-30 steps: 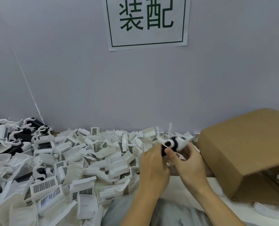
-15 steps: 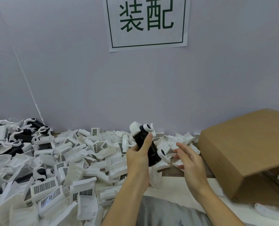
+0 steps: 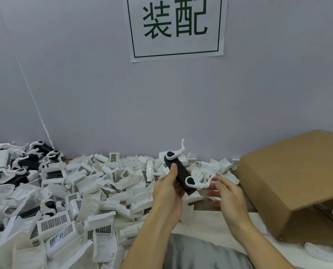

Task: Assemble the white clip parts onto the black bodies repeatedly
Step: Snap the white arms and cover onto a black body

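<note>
two white clips already sit on the black body (image 3: 178,172), one clip at its far end (image 3: 173,154) and one at its near end (image 3: 193,182), so this unit looks close to finished. the left hand (image 3: 168,188) holds the black body up off the table, just left of the cardboard box (image 3: 290,183), thumb laid along its side and fingers curled round beneath, tilting it so the near clip faces the other hand. the right hand (image 3: 225,193), between the black body and the cardboard box, has its fingers loosely spread and blurred; the fingertips sit by the thin tail of the near clip, but whether they pinch it, i cannot tell. my read: it is there to seat or check that clip. left of the cardboard box the heap of loose white parts (image 3: 95,191) spreads within easy reach for the next grab, and farther left of it a pile of finished black-and-white units (image 3: 23,164) lies against the wall. above, well up from the cardboard box, hangs a paper sign (image 3: 176,26).
</note>
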